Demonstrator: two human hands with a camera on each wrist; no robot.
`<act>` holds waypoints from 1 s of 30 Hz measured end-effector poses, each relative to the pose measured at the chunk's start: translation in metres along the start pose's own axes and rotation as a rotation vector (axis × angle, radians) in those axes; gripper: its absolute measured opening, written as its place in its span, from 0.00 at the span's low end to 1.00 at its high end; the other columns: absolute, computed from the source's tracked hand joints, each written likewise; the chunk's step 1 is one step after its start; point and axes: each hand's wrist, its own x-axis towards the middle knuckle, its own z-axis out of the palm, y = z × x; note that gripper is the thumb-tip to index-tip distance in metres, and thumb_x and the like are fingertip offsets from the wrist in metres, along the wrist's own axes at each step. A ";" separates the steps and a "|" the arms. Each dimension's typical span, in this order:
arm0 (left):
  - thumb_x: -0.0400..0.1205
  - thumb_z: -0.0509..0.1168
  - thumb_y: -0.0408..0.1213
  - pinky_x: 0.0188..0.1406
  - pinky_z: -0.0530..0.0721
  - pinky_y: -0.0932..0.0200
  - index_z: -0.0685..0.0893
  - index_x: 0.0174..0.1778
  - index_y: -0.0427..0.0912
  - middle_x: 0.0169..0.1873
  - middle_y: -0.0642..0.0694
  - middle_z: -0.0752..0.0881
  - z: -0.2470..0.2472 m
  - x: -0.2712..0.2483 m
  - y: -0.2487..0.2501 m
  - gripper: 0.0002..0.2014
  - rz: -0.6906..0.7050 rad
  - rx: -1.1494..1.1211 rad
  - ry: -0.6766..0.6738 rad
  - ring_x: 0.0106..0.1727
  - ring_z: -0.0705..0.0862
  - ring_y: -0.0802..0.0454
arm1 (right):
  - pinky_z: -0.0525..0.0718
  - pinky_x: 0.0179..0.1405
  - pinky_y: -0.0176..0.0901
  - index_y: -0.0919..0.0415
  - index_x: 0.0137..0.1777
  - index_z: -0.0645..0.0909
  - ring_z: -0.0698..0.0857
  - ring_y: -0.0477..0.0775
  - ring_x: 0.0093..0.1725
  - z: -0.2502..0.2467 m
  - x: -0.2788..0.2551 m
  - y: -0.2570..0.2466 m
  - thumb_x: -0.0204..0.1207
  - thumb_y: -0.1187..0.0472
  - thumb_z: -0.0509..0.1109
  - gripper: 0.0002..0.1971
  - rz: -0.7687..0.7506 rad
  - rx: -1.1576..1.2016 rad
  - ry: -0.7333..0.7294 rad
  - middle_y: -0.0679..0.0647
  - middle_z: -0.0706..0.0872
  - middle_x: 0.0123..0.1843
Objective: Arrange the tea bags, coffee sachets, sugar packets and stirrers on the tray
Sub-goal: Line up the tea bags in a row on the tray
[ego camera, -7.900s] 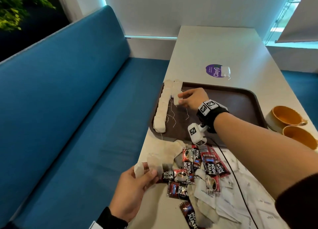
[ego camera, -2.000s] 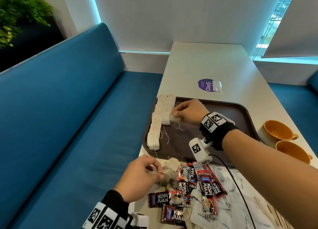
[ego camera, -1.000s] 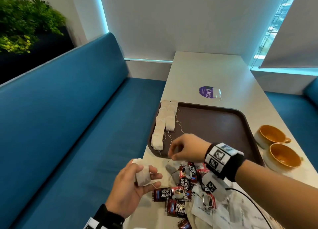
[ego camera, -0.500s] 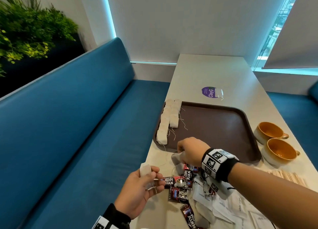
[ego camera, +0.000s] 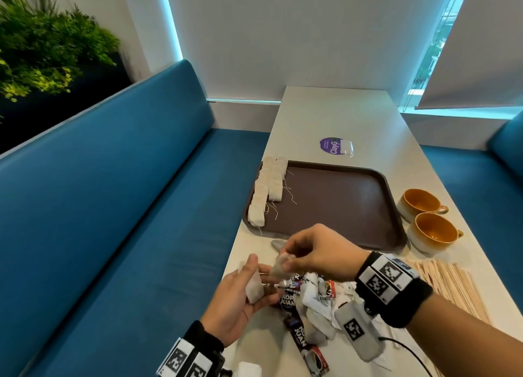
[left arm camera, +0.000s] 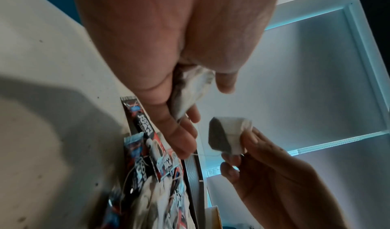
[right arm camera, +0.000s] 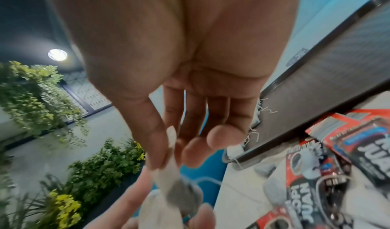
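A: The brown tray (ego camera: 339, 207) sits on the table (ego camera: 334, 116); what's on it?

B: Two rows of pale square tea bags (ego camera: 267, 190) along its left edge, strings trailing; nearer, a heap of red-black coffee sachets (ego camera: 297, 306).

A: And the hands?

B: Left hand (ego camera: 240, 297) cups one tea bag (ego camera: 253, 289), fingers curled; right hand (ego camera: 319, 252) pinches a second bag (ego camera: 278, 267) by thumb and forefinger just above the heap.

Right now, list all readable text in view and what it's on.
"ClayG": purple round sticker on the table; the smaller lines under it are too small to read.
"KOPI JUAN": red and black coffee sachets in the pile, also partly legible in the right wrist view.
Square coded markers on the wristbands: patterns, no words.
White packets: barcode only, print unreadable.
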 end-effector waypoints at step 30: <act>0.79 0.70 0.35 0.16 0.67 0.62 0.82 0.42 0.34 0.19 0.47 0.75 0.024 -0.001 -0.059 0.07 -0.068 0.761 0.115 0.17 0.72 0.50 | 0.76 0.34 0.33 0.51 0.44 0.85 0.81 0.42 0.39 0.067 -0.074 0.083 0.60 0.48 0.88 0.18 0.346 -0.317 0.193 0.44 0.84 0.40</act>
